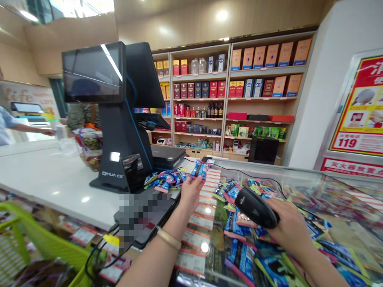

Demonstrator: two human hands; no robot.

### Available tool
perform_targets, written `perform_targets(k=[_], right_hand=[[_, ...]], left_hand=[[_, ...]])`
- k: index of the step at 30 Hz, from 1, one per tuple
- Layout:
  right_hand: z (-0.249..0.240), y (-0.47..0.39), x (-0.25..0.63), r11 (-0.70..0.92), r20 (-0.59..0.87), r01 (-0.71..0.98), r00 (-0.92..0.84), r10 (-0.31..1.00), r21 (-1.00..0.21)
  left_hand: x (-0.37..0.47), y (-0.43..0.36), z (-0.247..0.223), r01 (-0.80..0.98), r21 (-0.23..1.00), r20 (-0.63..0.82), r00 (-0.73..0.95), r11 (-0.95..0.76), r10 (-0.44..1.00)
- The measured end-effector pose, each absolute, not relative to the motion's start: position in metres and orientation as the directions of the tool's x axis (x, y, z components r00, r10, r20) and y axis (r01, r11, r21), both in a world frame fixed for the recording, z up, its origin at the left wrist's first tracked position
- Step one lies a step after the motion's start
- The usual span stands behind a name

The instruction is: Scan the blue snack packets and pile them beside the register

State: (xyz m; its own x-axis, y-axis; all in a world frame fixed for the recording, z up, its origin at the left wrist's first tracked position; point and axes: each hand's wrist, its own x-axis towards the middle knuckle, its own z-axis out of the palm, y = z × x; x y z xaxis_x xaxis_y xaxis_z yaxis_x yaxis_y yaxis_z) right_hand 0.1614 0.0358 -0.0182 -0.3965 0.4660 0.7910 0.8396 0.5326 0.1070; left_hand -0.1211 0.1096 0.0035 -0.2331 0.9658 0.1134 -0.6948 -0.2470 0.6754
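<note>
Held packet (199,170) is showing blue with pink ends. Scanner (254,207) is showing black, small pale logo. Scattered packets (241,255) are mixing blue with pink and lime edges. Price labels (194,239) are alternating white with orange-red bands. Register stand (115,135) is running black, thin blue line. Basket (68,243) is showing lime green; bracelet (169,238), gold.

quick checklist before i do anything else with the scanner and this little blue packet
1. Left hand holding one blue packet: ok.
2. Right hand gripping the barcode scanner: ok.
3. Barcode on the held packet facing the scanner: cannot tell, none legible.
4. Counter around the scanner free of loose packets: not ok, many lie there.
5. Register screen giving a reading: cannot tell, only reflections show.
</note>
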Motion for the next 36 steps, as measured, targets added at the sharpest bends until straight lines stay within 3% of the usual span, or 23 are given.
perform_targets(k=[3, 6, 13, 17, 21, 24, 29, 32, 36], right_hand=[[-0.021, 0.039, 0.165, 0.523, 0.796, 0.841, -0.408, 0.447, 0.138], [-0.024, 0.04, 0.166, 0.529, 0.79, 0.836, -0.421, 0.445, 0.147], [-0.027, 0.042, 0.168, 0.518, 0.815, 0.844, -0.394, 0.425, 0.139], [-0.024, 0.04, 0.169, 0.47, 0.832, 0.871, -0.362, 0.421, 0.141], [-0.02, 0.04, 0.17, 0.419, 0.863, 0.899, -0.308, 0.399, 0.127], [-0.018, 0.04, 0.172, 0.396, 0.872, 0.91, -0.289, 0.395, 0.123], [-0.017, 0.04, 0.173, 0.389, 0.846, 0.913, -0.302, 0.44, 0.123], [-0.016, 0.038, 0.17, 0.373, 0.849, 0.925, -0.255, 0.463, 0.075], [-0.014, 0.035, 0.165, 0.391, 0.854, 0.919, -0.249, 0.458, 0.058]], left_hand=[[-0.144, 0.12, 0.017, -0.735, 0.562, -0.007, -0.465, -0.381, 0.885], [-0.167, 0.127, 0.025, -0.728, 0.528, -0.063, -0.547, -0.437, 0.835], [-0.175, 0.125, 0.02, -0.758, 0.529, -0.097, -0.501, -0.381, 0.86], [-0.161, 0.123, 0.013, -0.702, 0.618, 0.004, -0.447, -0.354, 0.895], [-0.138, 0.118, 0.001, -0.388, 0.877, 0.169, -0.3, -0.282, 0.939], [-0.118, 0.108, -0.008, -0.072, 0.956, 0.28, -0.051, -0.283, 0.959], [-0.098, 0.09, -0.023, 0.294, 0.868, 0.274, 0.388, -0.4, 0.88], [-0.094, 0.08, -0.027, 0.481, 0.758, 0.212, 0.457, -0.44, 0.864], [-0.088, 0.067, -0.027, 0.555, 0.699, 0.166, 0.487, -0.451, 0.858]])
